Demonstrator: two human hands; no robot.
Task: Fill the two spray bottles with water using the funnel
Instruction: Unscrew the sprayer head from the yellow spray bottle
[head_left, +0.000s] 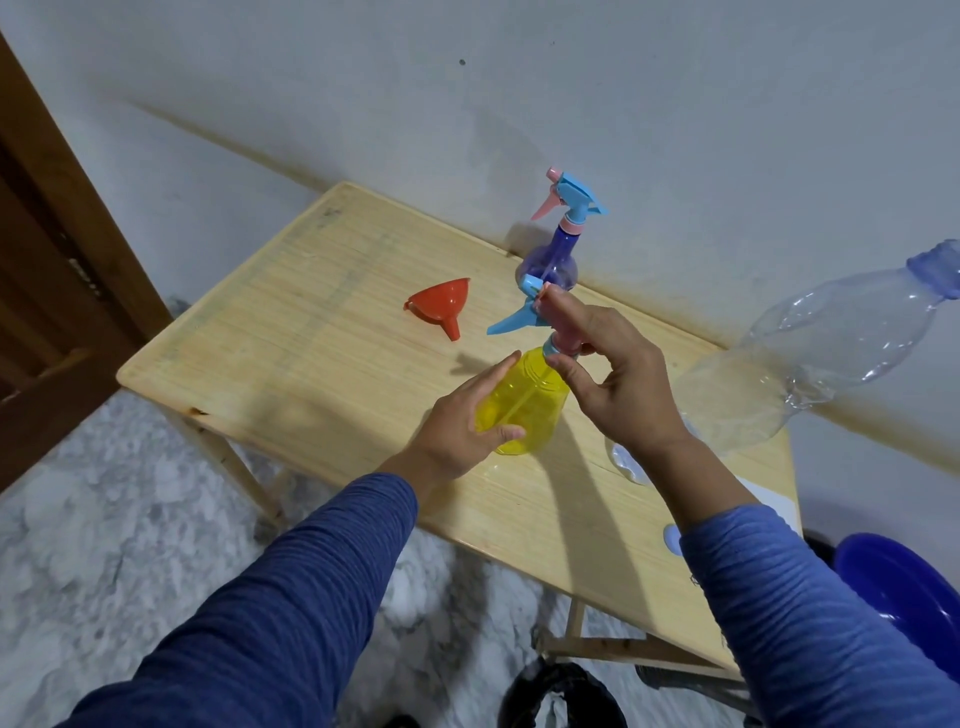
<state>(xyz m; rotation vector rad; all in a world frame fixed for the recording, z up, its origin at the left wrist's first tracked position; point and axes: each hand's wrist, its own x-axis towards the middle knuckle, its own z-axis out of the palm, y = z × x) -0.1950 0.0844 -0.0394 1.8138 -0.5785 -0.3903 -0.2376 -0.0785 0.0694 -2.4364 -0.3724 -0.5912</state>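
A yellow spray bottle stands near the middle of the wooden table. My left hand grips its body. My right hand pinches the pink collar under its blue and pink spray head. A purple spray bottle with a blue and pink head stands upright at the table's back edge. Left of it an orange-red funnel lies on its side. A large clear plastic water bottle with a blue neck lies tilted at the right, partly behind my right arm.
A blue basin sits low at the right beside the table. A small pale cap lies near the table's front right. The wall runs right behind the table; a brown door stands at the left. A dark bin is on the floor below.
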